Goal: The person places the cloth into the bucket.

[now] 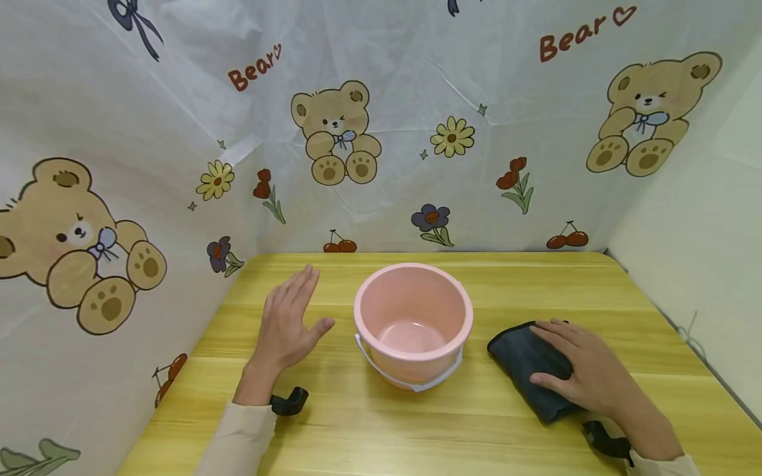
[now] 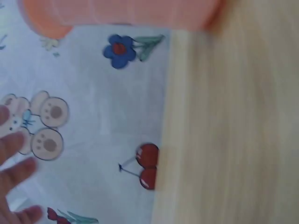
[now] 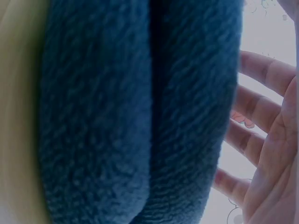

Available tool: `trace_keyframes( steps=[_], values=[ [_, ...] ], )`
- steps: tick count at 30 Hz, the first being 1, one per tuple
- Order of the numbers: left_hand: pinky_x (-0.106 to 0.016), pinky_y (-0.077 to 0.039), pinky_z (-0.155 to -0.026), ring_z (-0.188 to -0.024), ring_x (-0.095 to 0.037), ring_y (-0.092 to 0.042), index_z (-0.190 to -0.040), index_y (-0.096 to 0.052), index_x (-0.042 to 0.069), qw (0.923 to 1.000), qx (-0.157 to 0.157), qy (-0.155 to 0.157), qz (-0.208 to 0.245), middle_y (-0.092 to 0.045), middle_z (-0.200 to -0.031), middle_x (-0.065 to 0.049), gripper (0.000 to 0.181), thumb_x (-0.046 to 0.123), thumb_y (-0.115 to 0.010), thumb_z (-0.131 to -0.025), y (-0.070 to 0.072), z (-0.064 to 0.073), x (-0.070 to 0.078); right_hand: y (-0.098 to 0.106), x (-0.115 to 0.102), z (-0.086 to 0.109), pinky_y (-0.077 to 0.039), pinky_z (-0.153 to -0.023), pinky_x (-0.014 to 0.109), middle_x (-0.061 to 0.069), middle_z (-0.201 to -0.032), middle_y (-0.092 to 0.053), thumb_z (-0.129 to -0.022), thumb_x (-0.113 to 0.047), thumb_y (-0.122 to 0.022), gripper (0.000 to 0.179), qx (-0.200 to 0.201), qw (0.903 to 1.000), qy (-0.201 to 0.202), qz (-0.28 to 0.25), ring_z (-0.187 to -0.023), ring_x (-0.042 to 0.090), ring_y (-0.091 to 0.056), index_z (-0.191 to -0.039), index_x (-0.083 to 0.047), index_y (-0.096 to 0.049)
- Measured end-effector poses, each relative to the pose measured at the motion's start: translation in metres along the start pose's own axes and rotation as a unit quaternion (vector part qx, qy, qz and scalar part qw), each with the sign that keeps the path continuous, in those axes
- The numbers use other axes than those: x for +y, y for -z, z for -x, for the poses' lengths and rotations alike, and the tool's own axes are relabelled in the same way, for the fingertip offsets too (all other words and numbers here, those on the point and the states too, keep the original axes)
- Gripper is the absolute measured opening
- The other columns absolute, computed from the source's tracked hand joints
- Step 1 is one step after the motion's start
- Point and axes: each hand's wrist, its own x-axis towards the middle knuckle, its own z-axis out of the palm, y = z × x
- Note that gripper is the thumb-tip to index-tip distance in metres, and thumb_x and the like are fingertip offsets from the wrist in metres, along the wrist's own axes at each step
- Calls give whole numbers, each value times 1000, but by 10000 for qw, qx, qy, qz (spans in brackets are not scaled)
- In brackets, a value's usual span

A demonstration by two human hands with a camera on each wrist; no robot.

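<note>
A pink bucket (image 1: 417,360) stands upright on the wooden table, its white handle (image 1: 381,371) hanging down at the front. To the left of it is my left hand (image 1: 288,324), fingers straight and thumb apart, holding nothing. In the left wrist view the bucket (image 2: 140,11) shows at the top and my left fingertips at the left edge. Right of the bucket lies a folded dark blue-grey cloth (image 1: 524,360). My right hand (image 1: 586,367) is over it with extended fingers. The right wrist view shows the cloth's (image 3: 98,112) thick folds beside my fingers; whether they touch it I cannot tell.
The yellow wood-grain table (image 1: 381,430) runs back to a white sheet (image 1: 393,39) printed with bears and flowers. At the right a plain pale wall (image 1: 702,244) borders the table, with a thin cord (image 1: 690,337) near the edge. Black wrist mounts (image 1: 290,401) sit on both wrists.
</note>
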Motion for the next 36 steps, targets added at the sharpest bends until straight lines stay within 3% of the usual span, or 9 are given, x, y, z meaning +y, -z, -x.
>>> trace_keyframes(
  steps=[5, 9, 12, 18, 25, 30, 36],
  values=[
    [-59, -42, -94, -130, -33, -56, -156, -37, 27, 9979, -80, -193, 612, -46, -157, -2, 89, 85, -28, -89, 0, -5, 13, 3, -7, 7, -36, -98, 57, 10, -133, -64, -68, -46, -90, 77, 90, 9995, -140, -259, -121, 35, -55, -136, -21, -62],
    [-57, -42, -95, -132, -30, -54, -155, -38, 27, 9947, -248, -439, 897, -45, -158, -1, 88, 85, -29, -89, -4, -7, 17, 4, -9, 12, -33, -105, 33, 5, -130, -66, -64, -42, -93, 74, 219, 9990, -53, -396, -117, 30, -57, -130, -21, -67],
    [-57, -42, -95, -134, -28, -53, -155, -40, 27, 9910, -327, -655, 1121, -45, -158, 0, 87, 84, -31, -90, -7, -9, 17, 7, -10, 17, -27, -103, 16, 1, -129, -67, -63, -43, -93, 72, 151, 9993, -19, -329, -115, 27, -58, -127, -21, -69],
    [-57, -45, -96, -133, -25, -54, -153, -43, 26, 9847, -367, -1086, 1313, -46, -157, 0, 86, 82, -32, -90, -12, -14, 17, 13, -13, 28, -37, -94, 24, -4, -126, -68, -65, -50, -91, 69, -152, 9998, -98, -120, -113, 25, -61, -126, -25, -70],
    [-55, -47, -94, -130, -26, -57, -149, -51, 19, 9798, -181, -1370, 1446, -48, -156, -3, 88, 82, -33, -90, -13, -20, 23, 12, -13, 38, -18, -100, -1, -6, -129, -66, -60, -55, -91, 74, -327, 9988, -173, -316, -119, 14, -55, -123, -21, -71],
    [-54, -47, -93, -128, -26, -58, -145, -55, 18, 9779, -142, -1424, 1526, -51, -153, -5, 88, 82, -32, -90, -14, -22, 26, 10, -15, 41, -12, -100, -4, -6, -133, -63, -60, -56, -91, 74, -378, 9980, -307, -411, -123, 4, -48, -123, -24, -71],
    [-53, -48, -91, -127, -25, -59, -144, -56, 19, 9783, -251, -1342, 1558, -52, -152, -4, 85, 81, -31, -92, -18, -23, 24, 8, -18, 42, -19, -97, -1, -7, -137, -61, -64, -55, -90, 72, -520, 9951, -535, -648, -126, -2, -44, -126, -26, -69]
  ],
)
